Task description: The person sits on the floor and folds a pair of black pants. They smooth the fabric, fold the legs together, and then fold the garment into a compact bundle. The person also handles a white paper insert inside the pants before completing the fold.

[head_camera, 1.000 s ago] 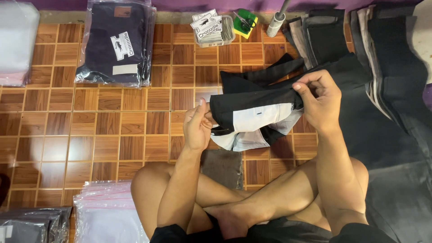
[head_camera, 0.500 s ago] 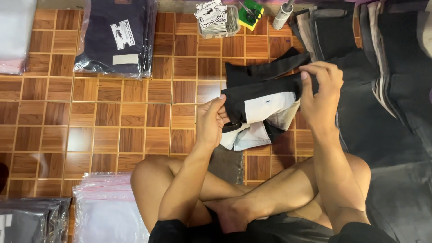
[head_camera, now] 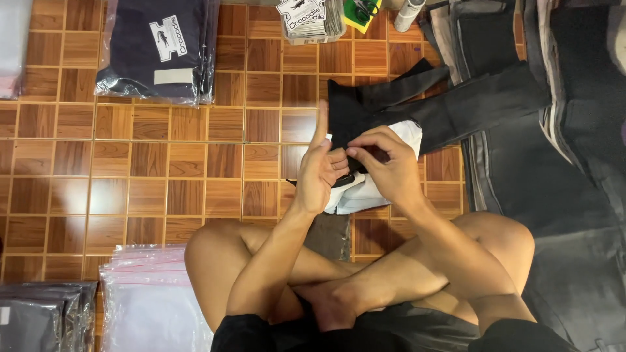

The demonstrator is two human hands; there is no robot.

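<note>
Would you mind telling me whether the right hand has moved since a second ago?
Yes. The right hand has come in from the dark garment edge toward the left hand, fingers now meeting over the white lining.

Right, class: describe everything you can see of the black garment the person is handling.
The black garment looks like soft dark cloth, partly folded, lying on the wooden tile floor in front of the seated person's crossed legs. Its near end shows a white inner lining or panel. Long black parts stretch away toward the dark clothes pile on the right. The left hand and right hand meet at its near edge, their fingers pinching something small there, too small to tell.
</note>
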